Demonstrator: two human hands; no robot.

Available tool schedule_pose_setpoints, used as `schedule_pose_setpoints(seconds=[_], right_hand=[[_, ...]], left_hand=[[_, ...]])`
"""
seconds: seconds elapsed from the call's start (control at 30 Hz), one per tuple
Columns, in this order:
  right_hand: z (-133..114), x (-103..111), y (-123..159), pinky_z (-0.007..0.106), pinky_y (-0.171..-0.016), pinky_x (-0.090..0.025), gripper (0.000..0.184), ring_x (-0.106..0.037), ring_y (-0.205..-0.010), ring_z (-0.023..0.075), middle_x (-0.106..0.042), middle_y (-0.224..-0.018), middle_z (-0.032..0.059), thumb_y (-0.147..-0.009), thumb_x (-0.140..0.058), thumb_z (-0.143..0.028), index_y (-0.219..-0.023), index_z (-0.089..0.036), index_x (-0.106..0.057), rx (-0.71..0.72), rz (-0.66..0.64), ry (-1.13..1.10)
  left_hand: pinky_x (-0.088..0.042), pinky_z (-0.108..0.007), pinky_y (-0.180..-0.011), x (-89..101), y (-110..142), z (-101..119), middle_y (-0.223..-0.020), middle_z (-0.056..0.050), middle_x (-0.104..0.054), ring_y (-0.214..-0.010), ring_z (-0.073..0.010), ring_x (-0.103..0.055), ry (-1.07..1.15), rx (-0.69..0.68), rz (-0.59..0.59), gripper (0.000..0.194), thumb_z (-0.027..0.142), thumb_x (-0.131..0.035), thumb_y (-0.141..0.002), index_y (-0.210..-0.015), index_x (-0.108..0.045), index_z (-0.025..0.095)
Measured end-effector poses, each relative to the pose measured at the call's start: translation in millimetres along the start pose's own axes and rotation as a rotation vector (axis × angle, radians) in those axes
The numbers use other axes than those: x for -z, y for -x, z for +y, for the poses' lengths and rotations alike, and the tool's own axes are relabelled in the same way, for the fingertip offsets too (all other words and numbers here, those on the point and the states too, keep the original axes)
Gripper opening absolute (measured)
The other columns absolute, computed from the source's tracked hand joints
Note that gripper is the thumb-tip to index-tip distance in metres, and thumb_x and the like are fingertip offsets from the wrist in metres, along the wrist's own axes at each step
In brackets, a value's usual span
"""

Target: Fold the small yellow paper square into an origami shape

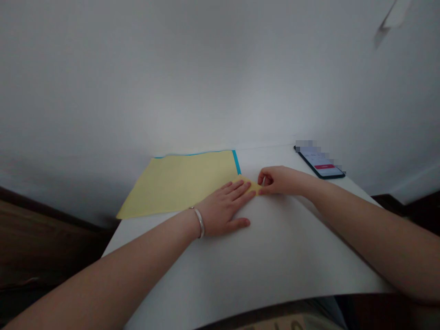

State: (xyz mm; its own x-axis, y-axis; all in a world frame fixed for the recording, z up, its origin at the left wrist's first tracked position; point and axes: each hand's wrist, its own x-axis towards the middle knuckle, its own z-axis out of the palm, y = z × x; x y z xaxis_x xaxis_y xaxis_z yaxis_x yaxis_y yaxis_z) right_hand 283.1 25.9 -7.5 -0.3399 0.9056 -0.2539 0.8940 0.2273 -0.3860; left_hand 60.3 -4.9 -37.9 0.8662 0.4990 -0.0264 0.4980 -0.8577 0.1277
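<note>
My left hand (pixel 227 206) lies flat with its fingers spread, pressing on a small piece of folded yellow paper (pixel 255 187) on the white table. A pale bangle circles that wrist. At the piece's right corner, my right hand (pixel 273 180) pinches the paper between thumb and fingertips. Most of the small piece is hidden under my left fingers. Behind and left of my left hand is a large yellow sheet (pixel 182 181), with a blue strip showing along its right and far edges. My left hand overlaps its near right part.
A phone (pixel 321 162) with a lit screen lies at the table's far right. The white table (pixel 247 270) meets a pale wall (pixel 220 82) at the back. Brown wooden furniture (pixel 44 243) stands beyond the table's left edge.
</note>
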Motion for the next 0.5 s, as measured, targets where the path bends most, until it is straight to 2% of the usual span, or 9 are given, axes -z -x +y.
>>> schedule_pose_setpoints(seconds=[0.1, 0.27, 0.5], right_hand=[[0.6, 3.1, 0.3, 0.025, -0.055, -0.040, 0.028, -0.059, -0.066, 0.0149, -0.067, -0.077, 0.0021, -0.067, -0.067, -0.036, -0.088, -0.018, -0.060, -0.021, -0.055, -0.008], [2.1, 5.3, -0.1, 0.026, -0.053, -0.039, 0.023, -0.058, -0.065, 0.0155, -0.066, -0.075, 0.0013, -0.066, -0.067, -0.036, -0.082, -0.020, -0.062, -0.018, -0.050, 0.074], [16.2, 5.2, -4.5, 0.026, -0.052, -0.039, 0.021, -0.058, -0.059, 0.0149, -0.064, -0.066, 0.0006, -0.066, -0.065, -0.038, -0.076, -0.020, -0.061, -0.040, -0.184, 0.034]], left_hand=[[-0.012, -0.043, -0.112, -1.4, -0.7, 1.6, -0.152, -0.011, -0.013, -0.139, -0.0277, -0.010, -0.001, 0.008, 0.004, 0.066, 0.055, -0.035, -0.089, -0.144, -0.023, 0.020], [-0.014, -0.039, -0.112, -2.4, -2.1, 0.9, -0.151, -0.009, -0.020, -0.139, -0.0249, -0.015, -0.013, 0.004, 0.042, 0.060, 0.052, -0.032, -0.091, -0.142, -0.027, 0.021], [-0.014, -0.038, -0.112, -3.8, 1.4, -1.7, -0.151, -0.008, -0.020, -0.139, -0.0229, -0.014, -0.015, 0.008, 0.002, 0.057, 0.049, -0.030, -0.093, -0.142, -0.027, 0.022]])
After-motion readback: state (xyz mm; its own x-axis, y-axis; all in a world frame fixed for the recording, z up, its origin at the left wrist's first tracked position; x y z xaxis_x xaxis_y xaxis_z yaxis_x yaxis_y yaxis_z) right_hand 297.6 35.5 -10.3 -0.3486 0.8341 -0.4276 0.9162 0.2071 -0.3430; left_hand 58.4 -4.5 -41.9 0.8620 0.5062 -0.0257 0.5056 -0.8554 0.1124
